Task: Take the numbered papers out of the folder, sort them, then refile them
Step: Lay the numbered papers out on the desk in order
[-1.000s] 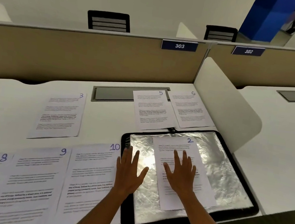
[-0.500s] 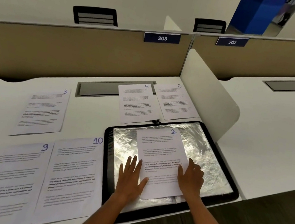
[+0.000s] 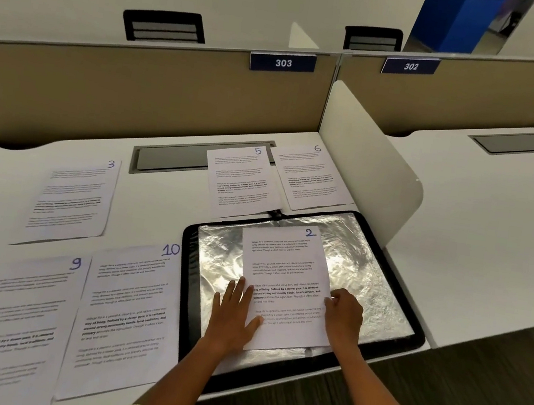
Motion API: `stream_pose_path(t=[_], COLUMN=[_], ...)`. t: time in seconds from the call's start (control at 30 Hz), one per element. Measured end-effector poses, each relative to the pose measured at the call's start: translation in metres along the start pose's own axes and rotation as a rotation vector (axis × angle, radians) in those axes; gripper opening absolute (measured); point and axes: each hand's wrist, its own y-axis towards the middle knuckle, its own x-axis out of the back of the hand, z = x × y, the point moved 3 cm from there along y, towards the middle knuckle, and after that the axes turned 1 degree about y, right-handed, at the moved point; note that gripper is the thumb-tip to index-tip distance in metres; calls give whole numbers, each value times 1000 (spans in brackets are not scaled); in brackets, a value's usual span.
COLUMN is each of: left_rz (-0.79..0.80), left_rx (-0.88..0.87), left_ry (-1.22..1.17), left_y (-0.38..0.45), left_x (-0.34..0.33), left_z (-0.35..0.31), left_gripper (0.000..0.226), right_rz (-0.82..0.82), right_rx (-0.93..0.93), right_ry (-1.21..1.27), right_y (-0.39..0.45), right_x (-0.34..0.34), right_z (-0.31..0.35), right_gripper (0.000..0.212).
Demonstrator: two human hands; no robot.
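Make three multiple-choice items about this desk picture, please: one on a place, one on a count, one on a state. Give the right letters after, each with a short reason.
1. Where does paper 2 lie?
A. on the open folder
B. beside paper 3
C. on the neighbouring desk

2. How many numbered papers lie beyond the folder's far edge?
A. one
B. two
C. four

3. How is the left hand on the sheet?
A. curled into a fist
B. flat, with straight fingers
C. lifted clear of it

Answers:
1 A: the sheet rests on the folder's silver lining.
2 B: only paper 5 and paper 6 lie there.
3 B: it lies flat at the sheet's left edge, while the right hand holds the right edge.
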Motion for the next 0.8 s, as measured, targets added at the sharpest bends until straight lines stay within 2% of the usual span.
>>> stream_pose_path(t=[0.13,0.33,0.57,0.8], left_rz=[0,7,-17,36], left_rx=[-10,3,18,27], left_ry=[-28,-92,-107,-110], left_y=[4,10,14,8], left_x=[1,3,13,18], left_z=[4,8,9,7], left_gripper=[76,75,72,70], right_rz=[-64,-133,-139,-227], right_rx=[21,18,-6,-7], right_ry=[75,156,191,214], right_y=[-1,-5,-7,-12], right_x=[2,11,10,20], right_z=[-3,0,-3,3], right_gripper=[5,11,11,13])
